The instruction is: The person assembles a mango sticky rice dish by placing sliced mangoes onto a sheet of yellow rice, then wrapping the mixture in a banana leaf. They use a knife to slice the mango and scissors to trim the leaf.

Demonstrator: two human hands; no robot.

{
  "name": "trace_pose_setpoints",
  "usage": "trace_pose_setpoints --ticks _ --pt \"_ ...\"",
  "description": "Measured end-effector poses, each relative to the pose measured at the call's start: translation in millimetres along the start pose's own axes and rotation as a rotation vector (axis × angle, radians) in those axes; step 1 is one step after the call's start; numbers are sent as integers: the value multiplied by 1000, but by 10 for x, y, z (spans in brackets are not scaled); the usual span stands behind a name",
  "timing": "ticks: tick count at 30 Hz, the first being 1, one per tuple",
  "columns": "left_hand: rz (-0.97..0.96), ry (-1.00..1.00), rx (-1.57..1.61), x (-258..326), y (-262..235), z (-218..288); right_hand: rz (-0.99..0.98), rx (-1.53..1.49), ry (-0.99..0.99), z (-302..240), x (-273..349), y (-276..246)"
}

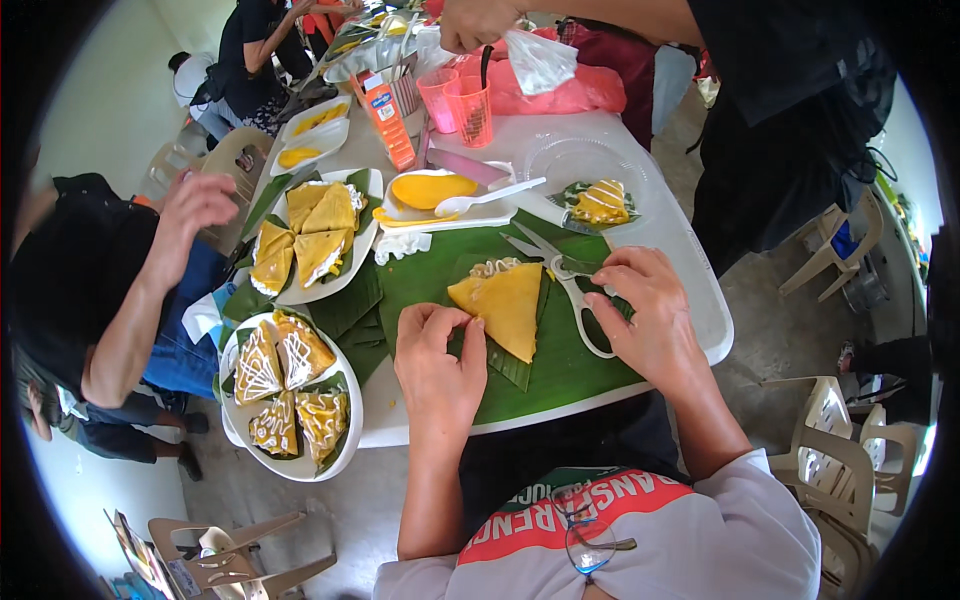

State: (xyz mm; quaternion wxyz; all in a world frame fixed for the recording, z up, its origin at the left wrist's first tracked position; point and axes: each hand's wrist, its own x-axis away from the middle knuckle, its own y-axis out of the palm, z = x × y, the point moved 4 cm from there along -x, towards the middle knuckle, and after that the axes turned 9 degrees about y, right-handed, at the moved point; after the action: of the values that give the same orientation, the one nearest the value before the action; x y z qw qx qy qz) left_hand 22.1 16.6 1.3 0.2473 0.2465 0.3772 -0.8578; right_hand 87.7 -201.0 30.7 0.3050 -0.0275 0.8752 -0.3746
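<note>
A folded yellow crepe, wedge-shaped with white cream showing at its far edge, lies on a small piece of banana leaf over a large green banana leaf. My left hand is at the crepe's left side, thumb and forefinger pinched at its edge. To the right, my right hand hovers over the leaf with curved fingers, thumb and forefinger apart, beside the scissors. The scissors lie partly spread, one handle loop next to my thumb. My right hand appears to hold nothing.
Left of the leaf stand two white plates of folded crepes, an upper one and a lower one. Farther back are a tray of yellow filling with a white spoon, a clear lid, a carton and pink cups. Other people stand around.
</note>
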Motion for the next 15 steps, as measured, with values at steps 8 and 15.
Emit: trace_pose_setpoints --ticks 8,15 --pt "10 14 -80 -43 -75 37 -161 1 -94 -96 -130 62" --pt "-11 31 -102 -64 -257 -15 -391 4 -304 -227 -231 128"
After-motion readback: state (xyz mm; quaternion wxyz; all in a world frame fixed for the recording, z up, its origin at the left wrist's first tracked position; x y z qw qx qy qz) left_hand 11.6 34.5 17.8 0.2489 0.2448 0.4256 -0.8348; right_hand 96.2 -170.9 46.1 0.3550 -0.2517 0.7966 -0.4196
